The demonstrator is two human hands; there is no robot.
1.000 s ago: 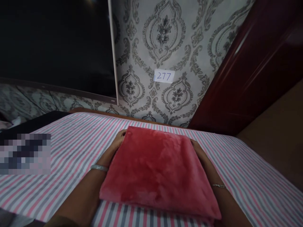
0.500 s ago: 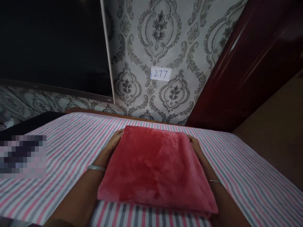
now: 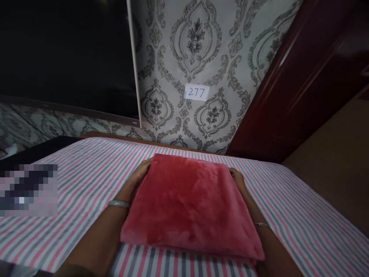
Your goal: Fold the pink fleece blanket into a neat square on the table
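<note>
A folded red plush blanket (image 3: 190, 204) rests in the middle of the striped cloth, its near edge showing stacked layers. At its far left corner my left hand (image 3: 141, 172) presses against the side, with a pale bangle on the wrist. My right hand (image 3: 238, 179) grips the far right corner, and a thin bracelet circles that wrist. Both hands are closed on the blanket's sides; most of their fingers are hidden beside or under it.
Pink, grey and white striped cloth (image 3: 86, 181) covers the table. Patterned wallpaper with a paper marked 277 (image 3: 196, 92) rises behind it. A large dark screen (image 3: 66, 57) hangs at left. Dark red glossy furniture (image 3: 288, 84) stands at right. A blurred-out patch (image 3: 29, 190) lies at left.
The view has shifted very slightly. Both hands stay at the blanket's far corners, and the blanket keeps practically the same place and shape.
</note>
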